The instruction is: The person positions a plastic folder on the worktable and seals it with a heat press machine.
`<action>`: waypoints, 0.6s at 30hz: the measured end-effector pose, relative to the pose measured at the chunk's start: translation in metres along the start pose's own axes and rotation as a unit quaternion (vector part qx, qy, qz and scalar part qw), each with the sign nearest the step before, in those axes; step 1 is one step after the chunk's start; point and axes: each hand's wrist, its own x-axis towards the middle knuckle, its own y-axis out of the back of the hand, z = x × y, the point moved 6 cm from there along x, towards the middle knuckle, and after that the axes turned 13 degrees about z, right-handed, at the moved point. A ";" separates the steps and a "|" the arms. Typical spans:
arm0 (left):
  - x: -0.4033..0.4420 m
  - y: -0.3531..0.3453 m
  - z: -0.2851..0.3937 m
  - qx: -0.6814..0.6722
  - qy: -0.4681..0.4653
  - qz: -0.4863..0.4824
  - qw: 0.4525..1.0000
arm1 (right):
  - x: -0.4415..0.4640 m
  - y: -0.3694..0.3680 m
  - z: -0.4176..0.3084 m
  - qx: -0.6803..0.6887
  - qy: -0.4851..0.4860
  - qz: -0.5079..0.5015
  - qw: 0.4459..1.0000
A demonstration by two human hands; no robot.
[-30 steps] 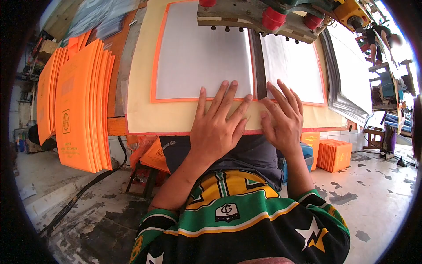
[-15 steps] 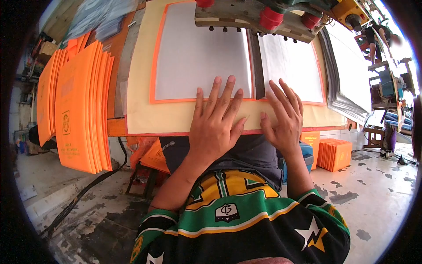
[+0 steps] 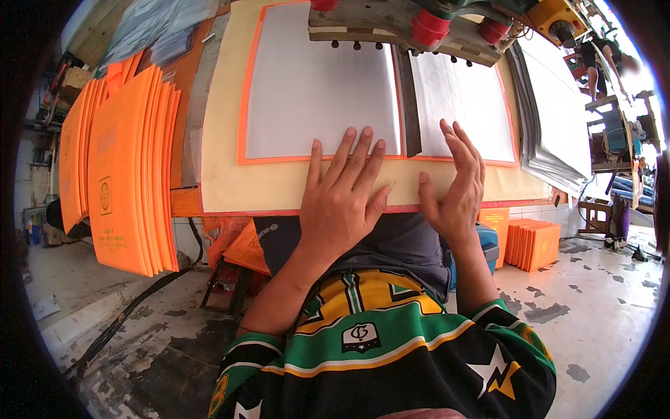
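Observation:
An orange-edged cover [image 3: 243, 133] with white sheets on both halves lies on the cream board [image 3: 223, 188]. A dark bar [image 3: 409, 105] runs between the halves, beneath the machine head. My left hand [image 3: 343, 199] rests with fingers spread over the lower edge of the left white sheet [image 3: 321, 91], holding nothing. By the right white sheet's [image 3: 460, 91] lower edge, my right hand [image 3: 457, 185] is open and tilted on its side, thumb apart from the fingers, with nothing in it.
A machine head with red knobs [image 3: 430, 28] overhangs the far side. Orange folders [image 3: 129, 174] stand in a stack at left. White sheets [image 3: 555, 112] are piled at right. More orange folders [image 3: 533, 244] sit on the floor. Another person [image 3: 601, 63] is in the right background.
My left hand has shifted slightly left, away from the bar. My right hand has turned onto its side, its fingers drawing closer together and moving right.

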 end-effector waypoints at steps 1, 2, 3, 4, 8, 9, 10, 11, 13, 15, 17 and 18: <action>-0.001 -0.001 0.000 0.013 -0.008 -0.005 1.000 | -0.001 -0.003 0.004 0.038 -0.001 0.033 0.999; 0.000 -0.001 0.001 0.012 -0.009 -0.005 1.000 | -0.003 0.000 0.006 0.057 -0.002 0.049 0.997; 0.000 -0.001 0.000 0.002 0.004 -0.002 1.000 | -0.004 0.003 0.008 0.075 -0.002 0.065 0.995; 0.000 -0.001 0.000 -0.009 0.017 0.000 1.000 | 0.001 0.004 0.001 -0.007 0.018 -0.002 1.000; 0.001 0.000 -0.001 -0.031 0.019 0.017 0.999 | 0.003 -0.002 -0.001 -0.086 0.039 -0.069 0.993; 0.000 -0.001 -0.001 -0.009 0.010 0.000 1.000 | 0.003 -0.003 -0.002 -0.085 0.039 -0.069 0.993; -0.001 -0.003 -0.001 0.014 0.002 -0.017 1.000 | 0.002 -0.002 -0.001 -0.076 0.024 -0.061 0.995; -0.001 -0.003 -0.001 0.014 0.003 -0.018 1.000 | 0.002 -0.001 -0.001 -0.067 0.008 -0.053 0.996; -0.001 -0.002 -0.001 0.008 -0.002 -0.003 1.000 | 0.001 -0.001 0.000 -0.032 0.004 -0.015 0.999; 0.002 0.002 0.001 0.010 0.008 0.000 1.000 | 0.003 0.004 -0.001 0.003 0.000 0.024 1.000; 0.004 0.004 0.003 0.015 0.015 0.009 1.000 | 0.006 -0.003 -0.004 -0.114 0.034 -0.081 0.990; 0.004 0.005 0.002 0.013 0.019 0.019 1.000 | 0.007 -0.002 -0.005 -0.113 0.039 -0.074 0.990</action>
